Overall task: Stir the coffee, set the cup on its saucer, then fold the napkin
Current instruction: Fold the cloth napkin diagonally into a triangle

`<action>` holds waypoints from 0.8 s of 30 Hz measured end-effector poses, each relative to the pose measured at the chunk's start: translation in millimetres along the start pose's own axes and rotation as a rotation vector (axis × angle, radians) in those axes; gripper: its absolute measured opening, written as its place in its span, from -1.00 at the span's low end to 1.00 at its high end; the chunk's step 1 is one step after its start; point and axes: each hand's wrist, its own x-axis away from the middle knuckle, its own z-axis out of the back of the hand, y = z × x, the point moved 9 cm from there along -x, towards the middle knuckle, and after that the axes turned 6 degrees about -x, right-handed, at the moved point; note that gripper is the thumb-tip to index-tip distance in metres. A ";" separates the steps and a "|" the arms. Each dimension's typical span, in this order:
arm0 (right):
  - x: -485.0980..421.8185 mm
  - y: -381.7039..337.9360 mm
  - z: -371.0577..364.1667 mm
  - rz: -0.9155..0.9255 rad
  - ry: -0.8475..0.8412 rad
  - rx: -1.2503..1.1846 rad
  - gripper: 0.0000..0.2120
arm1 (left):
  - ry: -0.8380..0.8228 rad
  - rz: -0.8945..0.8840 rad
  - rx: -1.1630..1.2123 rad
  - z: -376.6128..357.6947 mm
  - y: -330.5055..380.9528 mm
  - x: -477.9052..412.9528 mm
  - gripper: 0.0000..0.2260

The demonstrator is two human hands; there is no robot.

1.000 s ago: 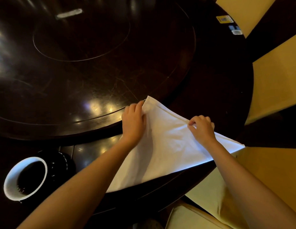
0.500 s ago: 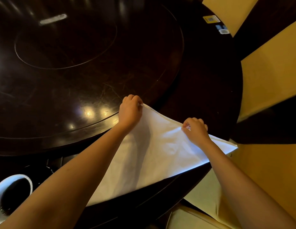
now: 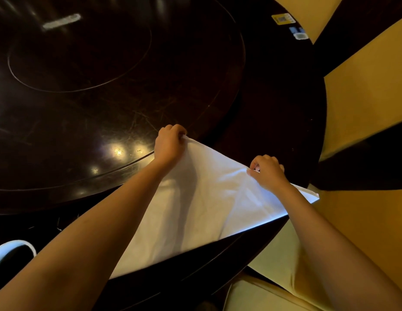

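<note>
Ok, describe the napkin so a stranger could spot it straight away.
Start at the dark round table and follow its near edge. The napkin lies there, pinched along its far edge by the left hand and right hand. It is the only white cloth.

Left grip [image 3: 169,145], right grip [image 3: 266,171] pinched closed

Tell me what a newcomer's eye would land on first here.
The bright white napkin at the near edge of the dark round table, pinched along its far edge by the left hand and right hand. Next, the white cup, cut off at the bottom-left corner.
</note>
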 end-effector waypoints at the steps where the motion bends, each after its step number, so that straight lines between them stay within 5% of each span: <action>1: -0.9 0.7 -1.7 -0.010 -0.018 0.026 -0.80 | 0.020 0.004 0.034 3.2 2.7 3.1 -0.79; 5: 5.5 -11.3 1.7 -0.019 0.094 0.185 -0.80 | 0.126 -0.039 0.100 17.2 19.2 51.0 -0.73; 8: 29.5 -50.7 -7.7 0.154 0.193 0.067 -0.71 | 0.009 -0.067 0.085 -7.3 5.4 132.4 -0.68; 13: 107.8 -135.8 -108.5 0.625 -0.081 0.174 -0.49 | -0.182 -0.034 -0.325 -59.4 -49.8 219.8 -0.52; 24: 106.8 -114.8 -123.5 0.624 -0.086 0.290 -0.42 | -0.188 0.009 -0.474 -31.8 -111.4 266.9 -0.46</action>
